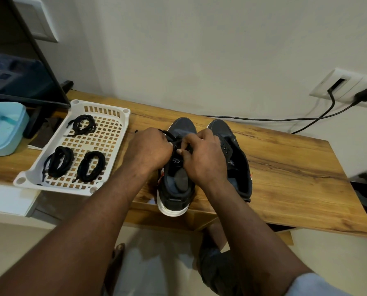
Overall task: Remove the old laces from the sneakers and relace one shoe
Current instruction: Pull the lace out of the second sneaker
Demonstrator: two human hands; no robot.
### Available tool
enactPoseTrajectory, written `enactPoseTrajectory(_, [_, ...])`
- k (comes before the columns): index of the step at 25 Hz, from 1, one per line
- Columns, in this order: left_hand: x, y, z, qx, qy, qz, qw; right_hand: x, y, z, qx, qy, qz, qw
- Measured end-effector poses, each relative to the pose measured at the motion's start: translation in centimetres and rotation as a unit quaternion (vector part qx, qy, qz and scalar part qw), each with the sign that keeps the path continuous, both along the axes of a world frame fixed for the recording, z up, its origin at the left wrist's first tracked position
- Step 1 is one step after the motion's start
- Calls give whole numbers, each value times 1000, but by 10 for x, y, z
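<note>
Wood desk point(285, 167) by white wall point(199, 50) w/ socket point(347, 88); L hand point(148, 150) & R hand point(204, 154) pinch black lace point(169, 136) on sneaker point(174, 189).

Left hand point(148, 150) and right hand point(201, 154) are covering the eyelet rows of the nearer sneaker point(174, 201); the lace point(167, 134) is vanishing under curled fingers, its path untraceable. Tongue print point(175, 161) is reading too small (only an S is coming through). At 9 o'clock, blue tub point(5, 129) and dark screen point(18, 82) are running off-frame; at 3 o'clock, the wall socket point(347, 86) is getting clipped.

Head camera, looking steeply down, close over table point(285, 167).
</note>
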State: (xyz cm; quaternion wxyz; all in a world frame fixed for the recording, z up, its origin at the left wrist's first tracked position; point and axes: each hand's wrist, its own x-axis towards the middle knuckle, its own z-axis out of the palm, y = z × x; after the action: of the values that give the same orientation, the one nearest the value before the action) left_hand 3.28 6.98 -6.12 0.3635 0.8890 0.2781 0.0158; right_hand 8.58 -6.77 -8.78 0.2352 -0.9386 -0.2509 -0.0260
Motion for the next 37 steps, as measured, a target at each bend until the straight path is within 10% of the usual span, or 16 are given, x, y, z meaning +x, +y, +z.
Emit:
enactPoseTrajectory(4, [4,4,-5,-25,2,6,1000,11,-5,8,265,142,-211,930])
enactPoseTrajectory(8, [2,5,-6,-57,-6,-1,998,8,-3,14,240,200,-129,941])
enactPoseTrajectory(13, [3,6,-7,-56,-11,5,998,-4,5,2,19,28,-1,999])
enactPoseTrajectory(20, [4,9,-10,-84,-8,12,996,12,2,9,187,93,-72,975])
enactPoseTrajectory(27, [4,8,-10,-70,-2,17,997,8,3,28,509,367,-192,755])
enactPoseTrajectory(33, [5,6,-8,-86,3,26,996,3,-2,17,248,178,-68,950])
enactPoseTrajectory(37, [5,7,-8,-90,9,24,996,3,-4,12,21,78,19,997])
